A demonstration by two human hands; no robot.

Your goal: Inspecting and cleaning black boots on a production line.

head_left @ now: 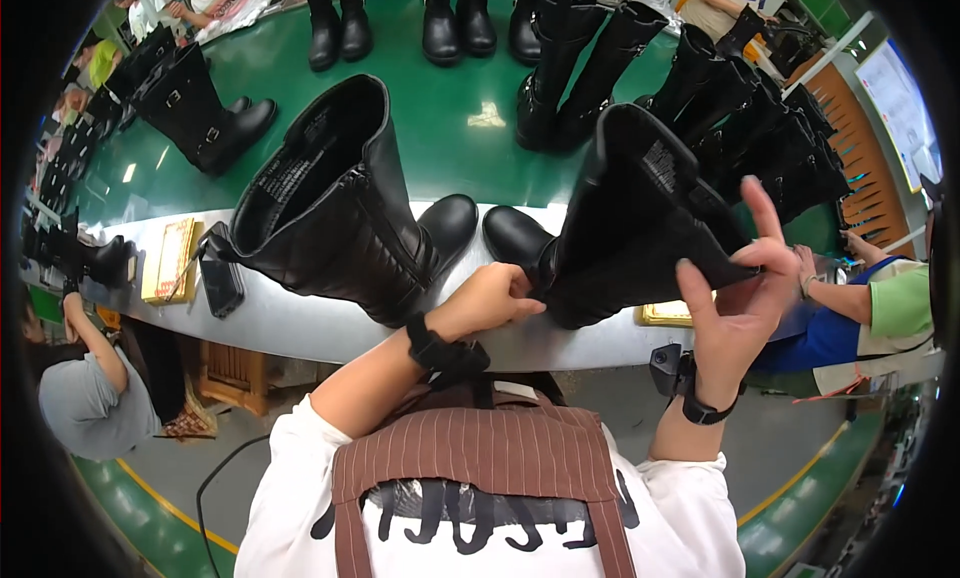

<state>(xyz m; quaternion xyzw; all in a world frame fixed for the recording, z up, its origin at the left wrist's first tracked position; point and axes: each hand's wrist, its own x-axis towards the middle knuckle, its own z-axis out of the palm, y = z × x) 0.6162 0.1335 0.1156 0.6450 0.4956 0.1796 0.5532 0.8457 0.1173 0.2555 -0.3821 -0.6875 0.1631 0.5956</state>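
Note:
Two tall black boots stand in front of me on the bench edge. The left boot [345,228] has its wide shaft open toward me, a zipper down its side and printed lining inside. My left hand [490,303] is at the ankle of the right boot [625,243], its thumb and fingers pinched together; what lies between them is too small to make out. At the upper rim of that boot's shaft, my right hand [745,298] grips the edge between thumb and a bent finger, while the index finger points up. The right boot's shaft leans to the right.
On the bench's left lie a yellow box [172,261] and a black phone-like device [221,278]. A buckled boot pair [200,118] stands on the green table [440,118]. Several more boots [740,108] crowd the right. People work on both sides, one in a green shirt [900,298].

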